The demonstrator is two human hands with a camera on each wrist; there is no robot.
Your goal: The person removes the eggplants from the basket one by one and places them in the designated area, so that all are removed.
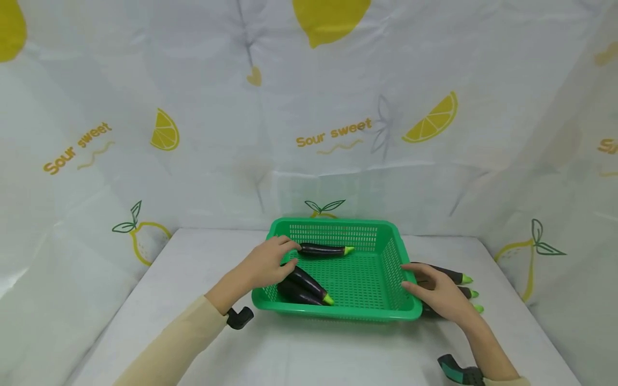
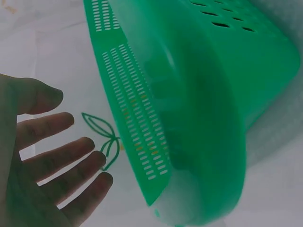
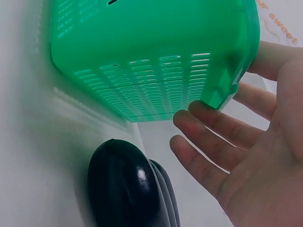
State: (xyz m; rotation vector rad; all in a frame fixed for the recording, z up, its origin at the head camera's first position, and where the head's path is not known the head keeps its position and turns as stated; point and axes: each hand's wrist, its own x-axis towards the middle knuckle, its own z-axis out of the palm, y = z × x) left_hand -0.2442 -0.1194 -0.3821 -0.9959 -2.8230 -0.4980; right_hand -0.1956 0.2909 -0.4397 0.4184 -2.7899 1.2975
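A green plastic basket (image 1: 357,289) with perforated walls stands on the white table. Inside it, one eggplant (image 1: 322,250) lies along the back, and two more eggplants (image 1: 301,284) lie together at the front left. My left hand (image 1: 265,262) hovers over the basket's left side, fingers spread and holding nothing; the left wrist view shows a gap between it and the rim. At the right rim, my right hand (image 1: 439,292) holds the edge, with its thumb over the rim and other fingers (image 3: 213,142) outside. Beyond the right wall lie several eggplants (image 1: 449,273), partly hidden by that hand.
The white table (image 1: 328,348) runs up to a white lemon-print sheet (image 1: 232,134) at the back and sides. The eggplants outside lie close against the basket's right side. A black strap piece (image 1: 240,318) sits at my left wrist.
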